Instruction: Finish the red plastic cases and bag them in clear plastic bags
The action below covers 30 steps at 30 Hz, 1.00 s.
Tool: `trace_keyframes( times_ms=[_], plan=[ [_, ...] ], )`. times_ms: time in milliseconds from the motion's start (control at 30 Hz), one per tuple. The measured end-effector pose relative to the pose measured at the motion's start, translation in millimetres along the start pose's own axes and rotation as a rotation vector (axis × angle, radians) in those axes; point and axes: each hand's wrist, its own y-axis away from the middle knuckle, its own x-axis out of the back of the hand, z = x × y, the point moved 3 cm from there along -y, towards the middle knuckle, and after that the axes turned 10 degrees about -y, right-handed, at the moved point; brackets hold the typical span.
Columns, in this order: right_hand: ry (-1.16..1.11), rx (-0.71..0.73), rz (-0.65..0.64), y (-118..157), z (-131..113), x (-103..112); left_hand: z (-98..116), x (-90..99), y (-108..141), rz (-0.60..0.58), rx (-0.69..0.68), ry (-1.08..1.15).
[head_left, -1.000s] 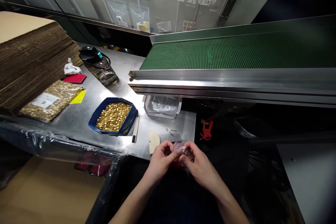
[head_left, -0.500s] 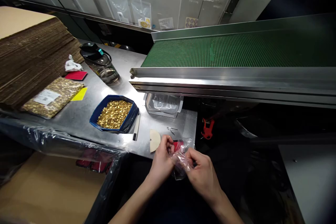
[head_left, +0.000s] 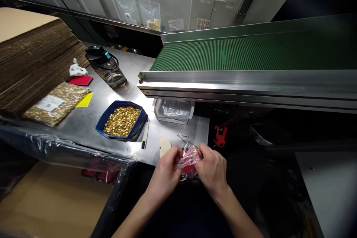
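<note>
Between my two hands is a clear plastic bag (head_left: 190,152) with a red item (head_left: 189,169) in or behind it; the item's kind does not show. My left hand (head_left: 166,167) is closed on the bag's left side, thumb and fingers pinching the film. On the other side my right hand (head_left: 211,167) grips the film as well, knuckles up. A round cream disc (head_left: 164,145) lies on the table, partly covered by my left hand. Small metal tweezers-like pieces (head_left: 182,137) rest just beyond the bag.
A blue tray (head_left: 102,128) of gold pieces and a dark bottle (head_left: 107,70) stand on the metal table (head_left: 92,119). A green conveyor (head_left: 223,54) overhangs a clear bin (head_left: 173,119). Front left is a plastic-lined carton (head_left: 55,200) holding red items. Cardboard (head_left: 36,52) is stacked left.
Both hands have turned and the bag has risen slightly, its film now bunched and spread between them. More of the red item shows. The left hand covers more of the cream disc.
</note>
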Motion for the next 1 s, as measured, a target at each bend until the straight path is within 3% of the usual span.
trace_keyframes(
  times_ms=[67, 167, 233, 333, 467, 600, 733, 900, 1000],
  plan=[
    [-0.112, -0.079, -0.121, -5.5, -0.5, 2.4, -10.1, 8.8, 5.6, -0.027, 0.033, 0.007],
    [-0.397, -0.068, -0.479, -2.7, 4.1, 9.9, -35.9, 20.7, 13.6, -0.030, 0.189, 0.174],
    [-0.564, -0.092, -0.637, 7.0, 18.6, 15.7, -55.5, 25.6, 18.6, 0.013, 0.320, 0.323],
    [-0.658, -0.364, -0.627, 30.2, 58.6, 10.1, -77.6, 27.1, 22.6, 0.094, 0.439, 0.455],
    [-0.903, -0.692, -0.671, 70.1, 84.5, -34.0, -85.4, 19.9, 16.5, 0.129, 0.455, 0.523],
    [-1.121, -0.833, -0.486, 86.2, 73.7, -73.4, -79.2, 12.0, 6.1, 0.145, 0.461, 0.573],
    [-1.218, -0.874, -0.239, 79.1, 72.8, -78.3, -71.8, 9.5, 2.0, 0.144, 0.456, 0.575],
    [-1.153, -0.737, -0.019, 64.7, 92.3, -37.7, -70.3, 0.7, -1.1, 0.149, 0.436, 0.495],
    [-0.912, -0.584, 0.124, 69.9, 97.2, 2.6, -70.4, -14.5, -6.9, 0.167, 0.416, 0.411]
  ],
)
